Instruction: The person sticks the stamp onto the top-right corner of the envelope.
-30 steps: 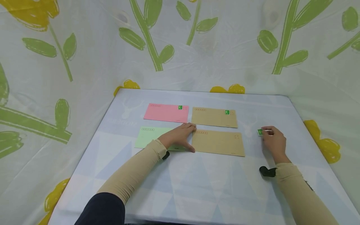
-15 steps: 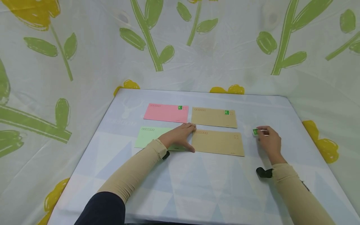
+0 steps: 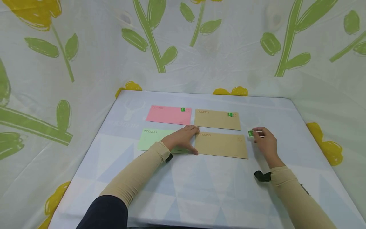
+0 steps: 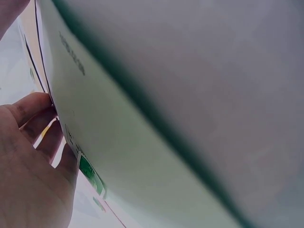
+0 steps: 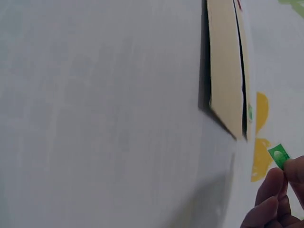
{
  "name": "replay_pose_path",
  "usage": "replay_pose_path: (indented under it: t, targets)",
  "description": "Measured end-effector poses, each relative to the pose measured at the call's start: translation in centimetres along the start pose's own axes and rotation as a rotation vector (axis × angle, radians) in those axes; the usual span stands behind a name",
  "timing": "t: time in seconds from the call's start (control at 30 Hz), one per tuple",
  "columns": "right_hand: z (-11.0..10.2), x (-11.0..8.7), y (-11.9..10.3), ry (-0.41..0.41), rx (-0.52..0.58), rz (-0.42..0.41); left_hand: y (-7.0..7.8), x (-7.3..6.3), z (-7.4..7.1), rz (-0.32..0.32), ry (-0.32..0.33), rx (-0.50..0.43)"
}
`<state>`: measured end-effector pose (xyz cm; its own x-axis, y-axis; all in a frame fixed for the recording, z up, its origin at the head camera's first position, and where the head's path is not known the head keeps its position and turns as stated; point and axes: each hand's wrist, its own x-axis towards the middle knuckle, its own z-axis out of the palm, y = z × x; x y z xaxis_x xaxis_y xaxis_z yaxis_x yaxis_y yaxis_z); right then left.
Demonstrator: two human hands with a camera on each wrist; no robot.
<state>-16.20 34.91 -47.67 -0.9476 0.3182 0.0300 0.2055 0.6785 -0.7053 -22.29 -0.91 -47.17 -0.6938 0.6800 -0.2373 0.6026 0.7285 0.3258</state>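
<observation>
My right hand (image 3: 266,143) pinches a small green postage stamp (image 3: 250,133) between thumb and fingers, just right of the near brown envelope (image 3: 221,146) and apart from it. That envelope bears no stamp at its upper right corner. In the right wrist view the held stamp (image 5: 279,156) sticks out from the fingertips. My left hand (image 3: 181,139) lies over the right part of a light green envelope (image 3: 151,140); its spread fingers reach the near brown envelope's left edge. The left wrist view shows a green stamp (image 4: 90,175) on the green envelope, which the hand hides from the head view.
Behind lie a pink envelope (image 3: 167,115) and another brown envelope (image 3: 214,120), each with a green stamp at upper right. All rest flat on a pale patterned table (image 3: 200,190). A flower-printed curtain (image 3: 94,47) stands behind the table and along its sides.
My right hand has moved left with the pinched stamp, closer to the near brown envelope. The left hand and the envelopes have stayed put.
</observation>
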Motion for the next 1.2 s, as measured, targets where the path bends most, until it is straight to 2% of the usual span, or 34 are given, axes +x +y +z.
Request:
replay_pose_path:
  t: [0.23, 0.47, 0.83, 1.2]
  targets:
    - [1.0, -0.6, -1.2, -0.061, 0.032, 0.007, -0.1, 0.0, 0.1, -0.002, -0.002, 0.001]
    - [2.2, -0.7, -1.5, -0.094, 0.055, -0.022, -0.1, 0.1, 0.2, -0.007, 0.001, -0.004]
    - [3.7, -1.0, -1.6, -0.116, 0.038, -0.026, 0.0, 0.2, 0.1, -0.015, -0.007, 0.001]
    - [3.7, -1.2, -2.0, -0.140, -0.021, -0.054, -0.1, 0.2, 0.1, -0.009, 0.000, 0.001]
